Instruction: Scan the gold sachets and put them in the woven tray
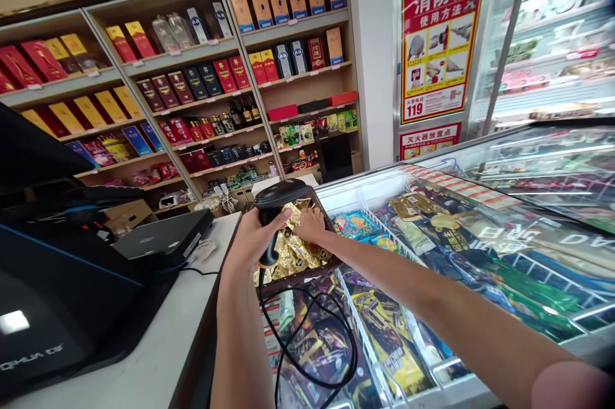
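My left hand (250, 239) is closed around the handle of a black barcode scanner (281, 194), its head level and its cord hanging below. Beneath the scanner, gold-wrapped packets (294, 255) fill a dark brown basket (321, 204) at the freezer's near left corner. My right hand (311, 224) reaches in from the right and rests on the packets, fingers somewhat apart. Whether a packet is pinched under its fingertips is hidden. The scanner's black cord (353, 358) loops down over the freezer's glass top.
To the left, a white counter (158, 358) carries a black checkout machine (57, 293) and a dark flat device (163, 236). A glass-topped freezer (461, 370) with packaged goods extends right. Shelves (211, 101) of boxed bottles line the back wall, beside a red poster (442, 43).
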A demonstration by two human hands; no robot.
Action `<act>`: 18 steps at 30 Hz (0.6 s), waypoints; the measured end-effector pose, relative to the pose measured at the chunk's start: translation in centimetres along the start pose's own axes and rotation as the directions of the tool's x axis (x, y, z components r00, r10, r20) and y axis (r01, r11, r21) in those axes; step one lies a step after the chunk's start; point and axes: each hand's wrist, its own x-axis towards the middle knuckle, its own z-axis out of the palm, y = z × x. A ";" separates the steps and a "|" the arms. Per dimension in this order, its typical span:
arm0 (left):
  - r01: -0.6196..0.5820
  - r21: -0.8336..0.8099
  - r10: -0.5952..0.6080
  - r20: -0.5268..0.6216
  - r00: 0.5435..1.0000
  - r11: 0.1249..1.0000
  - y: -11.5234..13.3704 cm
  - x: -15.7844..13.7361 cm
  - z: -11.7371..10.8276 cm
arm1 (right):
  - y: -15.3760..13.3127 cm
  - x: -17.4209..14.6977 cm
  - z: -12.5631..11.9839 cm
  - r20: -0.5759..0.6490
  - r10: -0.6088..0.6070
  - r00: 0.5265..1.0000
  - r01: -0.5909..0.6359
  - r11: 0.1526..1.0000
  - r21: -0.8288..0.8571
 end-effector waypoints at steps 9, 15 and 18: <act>-0.027 -0.024 0.027 0.010 1.000 0.999 -0.2 0.4 1.4 | 11.1 -4.8 -6.8 -0.010 0.076 0.997 -0.048 0.715 0.698; -0.024 0.020 0.021 0.128 0.992 1.000 -0.1 0.6 4.6 | 18.6 -8.2 -8.5 -0.114 0.234 0.965 -0.054 0.609 0.791; -0.049 0.048 0.037 0.213 0.976 0.998 -0.5 0.8 5.7 | 19.4 -8.7 -9.3 -0.123 0.258 0.958 -0.056 0.593 0.803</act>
